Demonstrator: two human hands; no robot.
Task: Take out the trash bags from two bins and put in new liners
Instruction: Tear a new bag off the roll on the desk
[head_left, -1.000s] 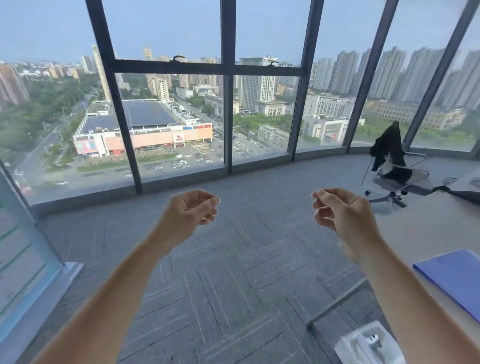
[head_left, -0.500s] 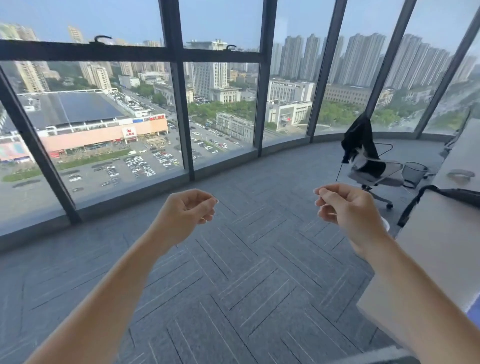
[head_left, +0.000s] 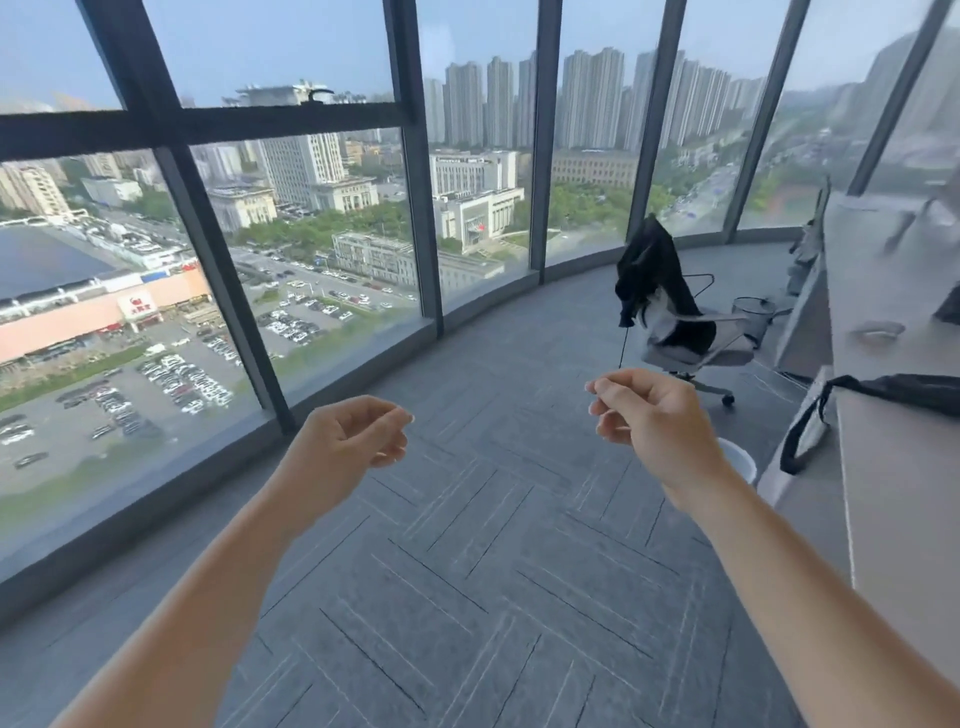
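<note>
Hands are hovering at chest height over the grey herringbone carpet floor (head_left: 493, 597), both bare forearms reaching in from the bottom edge. Left hand (head_left: 348, 447) is sitting palm inward, its fingers (head_left: 387, 421) curling loosely with the thumb tip close to the forefinger, gripping nothing visible. Right hand (head_left: 654, 415) is mirroring it, its fingers (head_left: 610, 389) loosely curling with the thumb lying against the forefinger, also gripping nothing visible.

Round white bin (head_left: 737, 460) is standing on the floor beside the desk end. Only part of its rim is showing behind the right wrist, so I cannot tell what is in it. Black wire-mesh bin (head_left: 754, 317) is standing farther back, just beside the grey swivel office chair (head_left: 696, 343) and close to the desk side. I cannot tell whether it has a liner.

Black jacket (head_left: 649, 265) is hanging over the chair back. Long pale grey desk (head_left: 904, 493) is running along the right edge, with a black strapped bag (head_left: 893, 389) lying on it, its strap loop dangling over the edge. Tall dark-framed curved windows (head_left: 311, 234) are filling the background, city buildings and a car park showing outside.
</note>
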